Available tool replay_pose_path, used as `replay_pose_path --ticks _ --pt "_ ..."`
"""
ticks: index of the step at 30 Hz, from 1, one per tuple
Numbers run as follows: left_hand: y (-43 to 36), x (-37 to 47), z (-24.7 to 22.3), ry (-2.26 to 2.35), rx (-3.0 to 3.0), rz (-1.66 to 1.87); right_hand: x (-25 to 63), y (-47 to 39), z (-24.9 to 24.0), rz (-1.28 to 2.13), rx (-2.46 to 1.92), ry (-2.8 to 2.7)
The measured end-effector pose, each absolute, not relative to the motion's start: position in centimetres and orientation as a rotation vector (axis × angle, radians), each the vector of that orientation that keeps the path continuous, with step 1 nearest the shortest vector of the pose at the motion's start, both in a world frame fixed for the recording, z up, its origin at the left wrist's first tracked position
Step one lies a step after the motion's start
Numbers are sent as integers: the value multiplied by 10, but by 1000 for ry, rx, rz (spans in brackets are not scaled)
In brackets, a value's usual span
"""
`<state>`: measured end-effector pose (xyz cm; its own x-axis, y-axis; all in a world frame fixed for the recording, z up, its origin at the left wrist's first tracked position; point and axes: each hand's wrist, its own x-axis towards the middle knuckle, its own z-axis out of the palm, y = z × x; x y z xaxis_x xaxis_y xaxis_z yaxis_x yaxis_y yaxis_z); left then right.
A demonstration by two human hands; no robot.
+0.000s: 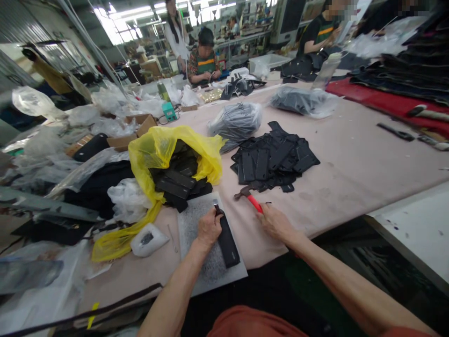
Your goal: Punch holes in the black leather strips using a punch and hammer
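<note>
My left hand (209,226) is closed around a short metal punch (216,207) with a shiny top end. It holds the punch at the far end of a flat black strip (229,248). The strip lies on a speckled grey-white board (201,267) at the table's near edge. To the right, my right hand (275,221) grips a claw hammer (254,203) by its red handle. The hammer head is just above or on the cloth; I cannot tell which. Beyond it lies a loose pile of similar black pieces (277,157).
A yellow plastic bag (150,147) full of black pieces stands open left of the pile. Wrapped bundles (236,119) lie farther back. A white lump (149,239) sits left of the board. Stacked dark fabric (417,70) fills the far right. A co-worker (204,61) sits across the table.
</note>
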<state>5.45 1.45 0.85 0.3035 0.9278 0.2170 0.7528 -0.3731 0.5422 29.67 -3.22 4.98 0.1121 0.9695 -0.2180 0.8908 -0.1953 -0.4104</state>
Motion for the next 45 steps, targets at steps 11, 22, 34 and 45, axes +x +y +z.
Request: replay_pose_path --ticks 11,22,34,45 --pt "22 52 16 1439 1957 808 205 -67 28 652 -1695 -2165" --pt "9 40 12 1570 1596 1020 209 -65 27 636 -1691 -2133" --pt "-14 40 6 1538 1613 1054 226 -99 15 696 -1523 -2365" --pt "3 29 6 1573 1632 1105 207 11 13 626 -1527 -2334"
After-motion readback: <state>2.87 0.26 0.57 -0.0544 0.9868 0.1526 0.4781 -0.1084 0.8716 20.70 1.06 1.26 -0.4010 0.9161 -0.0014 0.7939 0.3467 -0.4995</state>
